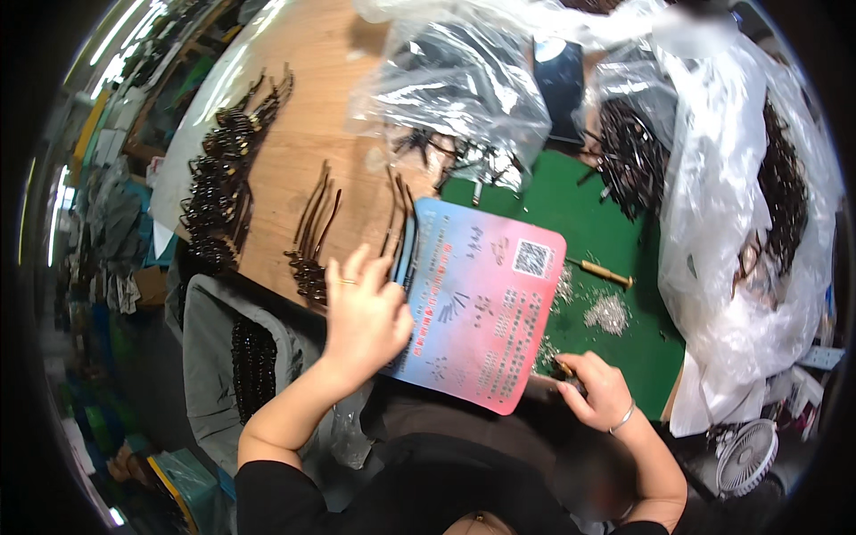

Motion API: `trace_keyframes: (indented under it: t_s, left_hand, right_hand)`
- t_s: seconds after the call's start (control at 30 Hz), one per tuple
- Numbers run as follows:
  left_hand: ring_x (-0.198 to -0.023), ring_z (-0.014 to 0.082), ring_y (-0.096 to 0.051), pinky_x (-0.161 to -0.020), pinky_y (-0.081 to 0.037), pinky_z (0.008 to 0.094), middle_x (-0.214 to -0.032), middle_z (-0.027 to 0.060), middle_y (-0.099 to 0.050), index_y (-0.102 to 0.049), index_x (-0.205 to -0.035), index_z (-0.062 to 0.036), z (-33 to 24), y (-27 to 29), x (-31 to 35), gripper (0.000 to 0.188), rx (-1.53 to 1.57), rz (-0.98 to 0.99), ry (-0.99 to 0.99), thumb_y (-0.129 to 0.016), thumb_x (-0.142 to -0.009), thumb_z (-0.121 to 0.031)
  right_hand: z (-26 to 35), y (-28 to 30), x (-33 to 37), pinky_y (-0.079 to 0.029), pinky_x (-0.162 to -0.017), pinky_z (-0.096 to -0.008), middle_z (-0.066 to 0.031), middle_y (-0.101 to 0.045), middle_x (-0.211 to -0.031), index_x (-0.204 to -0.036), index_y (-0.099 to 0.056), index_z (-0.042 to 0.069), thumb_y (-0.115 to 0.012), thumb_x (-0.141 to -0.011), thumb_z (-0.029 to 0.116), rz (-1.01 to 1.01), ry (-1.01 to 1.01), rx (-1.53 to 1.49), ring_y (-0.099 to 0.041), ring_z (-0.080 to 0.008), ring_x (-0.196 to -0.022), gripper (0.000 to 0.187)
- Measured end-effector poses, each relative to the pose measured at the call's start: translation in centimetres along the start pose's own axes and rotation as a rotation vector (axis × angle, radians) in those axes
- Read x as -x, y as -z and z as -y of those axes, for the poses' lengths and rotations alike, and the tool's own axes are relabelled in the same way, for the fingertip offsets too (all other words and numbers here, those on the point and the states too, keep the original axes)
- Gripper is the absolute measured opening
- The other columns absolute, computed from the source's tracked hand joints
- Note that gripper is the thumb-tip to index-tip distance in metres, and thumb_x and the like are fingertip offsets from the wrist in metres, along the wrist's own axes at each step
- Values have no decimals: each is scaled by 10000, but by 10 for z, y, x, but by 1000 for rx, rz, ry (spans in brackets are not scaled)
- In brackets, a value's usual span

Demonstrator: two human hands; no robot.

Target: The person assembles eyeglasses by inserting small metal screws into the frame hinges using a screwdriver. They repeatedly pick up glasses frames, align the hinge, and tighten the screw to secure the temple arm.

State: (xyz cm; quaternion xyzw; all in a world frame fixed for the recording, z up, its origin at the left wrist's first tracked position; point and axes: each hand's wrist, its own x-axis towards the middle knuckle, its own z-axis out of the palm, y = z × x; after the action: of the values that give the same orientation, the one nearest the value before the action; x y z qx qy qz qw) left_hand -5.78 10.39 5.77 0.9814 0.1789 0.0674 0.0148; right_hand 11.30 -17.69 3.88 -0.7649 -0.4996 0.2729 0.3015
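My left hand [366, 312] is at the left edge of a pink-and-blue printed mat [477, 308], fingers stretched and apart, with nothing visible in its grip. Beside its fingers lie dark glasses frames [309, 278] with their temples pointing away from me. More thin dark temples [392, 214] rest along the mat's left edge. My right hand [596, 390] is closed at the mat's lower right corner, around a small brass-and-dark tool [563, 367] mostly hidden by the fingers. Just beyond it are loose, tiny silver screws [606, 314] and a brass-handled screwdriver [606, 272] on a green mat [571, 192].
A long row of dark glasses frames [218, 178] stands at the table's left. Clear plastic bags [464, 80] lie at the back, with dark temples [629, 152] spilling out. A large bag [713, 250] fills the right side. A grey-lined bin [209, 357] and white fan [747, 456] flank me.
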Motion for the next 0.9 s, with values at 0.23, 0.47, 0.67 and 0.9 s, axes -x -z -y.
trace_keyframes:
  t_s: [0.23, 0.47, 0.67, 0.9]
  left_hand:
    - [-1244, 380, -333, -1020, -207, 595, -1243, 163, -446, -467, -1143, -55, 58, 11, 16, 647, -32, 278, 144, -764, -641, -334]
    - [-1121, 303, -465, -986, -206, 640, -969, 54, -559, -567, -1030, -112, 50, 2, 64, 360, 176, 115, 61, -695, -699, -170]
    - [-1131, 299, -465, -1011, -257, 543, -983, 72, -557, -560, -1073, -109, 75, 26, 65, 376, 132, 72, 143, -661, -710, -93]
    - [-1146, 352, -429, -1002, -172, 657, -1019, 107, -532, -581, -998, -75, 154, 28, 50, 315, -343, -68, 375, -582, -687, -26]
  right_hand:
    - [-2, -1, -3, -469, -547, -347, -114, -551, -741, -1040, -588, 43, -629, -771, 164, -16, 7, 14, -563, -277, -602, 298]
    - [7, -1, -5, -484, -612, -345, -134, -590, -767, -973, -607, 33, -635, -756, 148, -97, -45, 3, -594, -302, -678, 247]
    - [-8, -11, -8, -486, -624, -337, -138, -603, -786, -953, -612, 29, -637, -758, 153, -56, -71, -41, -600, -291, -690, 232]
    - [0, -8, -17, -486, -630, -333, -140, -607, -796, -953, -613, 26, -636, -760, 154, -88, -124, 0, -602, -282, -693, 232]
